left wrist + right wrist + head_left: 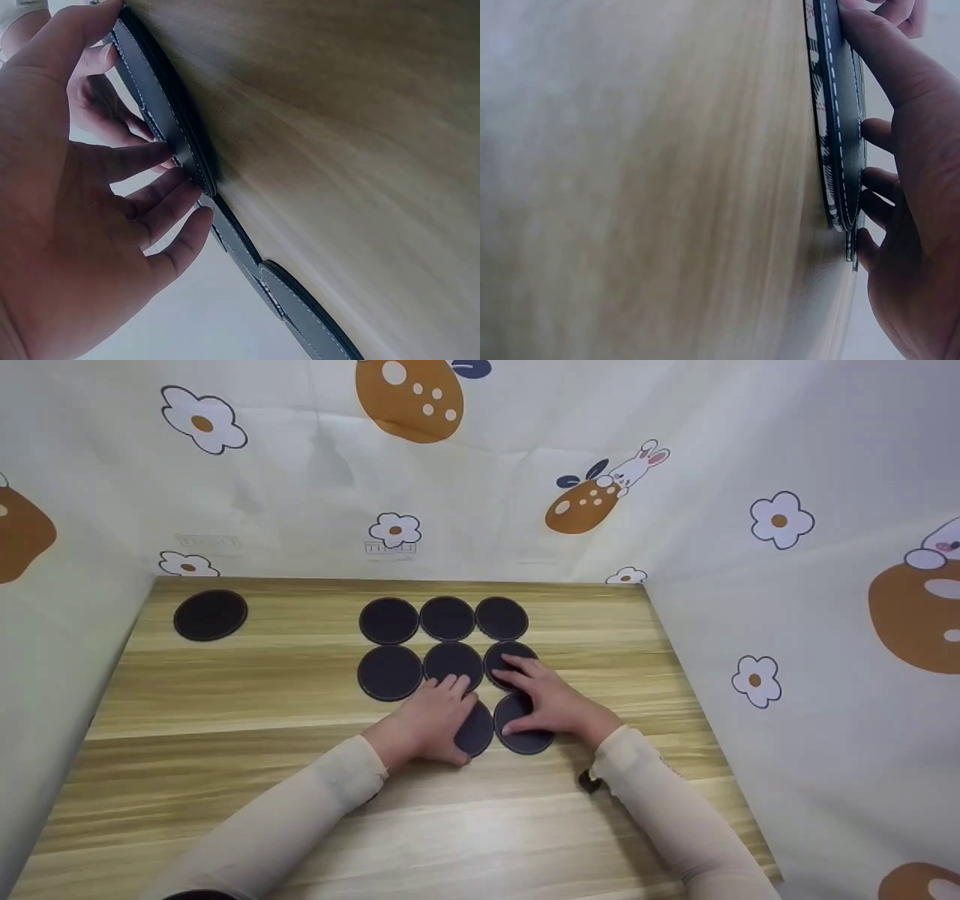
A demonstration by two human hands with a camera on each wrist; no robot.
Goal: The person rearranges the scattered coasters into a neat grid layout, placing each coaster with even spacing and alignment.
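My left hand (439,720) rests with spread fingers over a round black coaster (477,733) in the nearest row. Its thumb is at the coaster's near edge, and its fingertips reach the far edge and the middle-row coaster (453,658). In the left wrist view, stitching runs round the rim of that coaster (165,97). My right hand (551,701) lies spread to the right, its thumb on the neighbouring coaster (525,739) and its fingers on the one behind (501,662). A patterned side edge shows on a coaster (840,127) in the right wrist view.
Three more coasters form the back row, including a middle one (448,618); another (390,673) sits at the middle row's left end. A lone coaster (211,615) lies at the far left of the wooden table (225,690). Printed curtains (480,472) enclose the back and sides.
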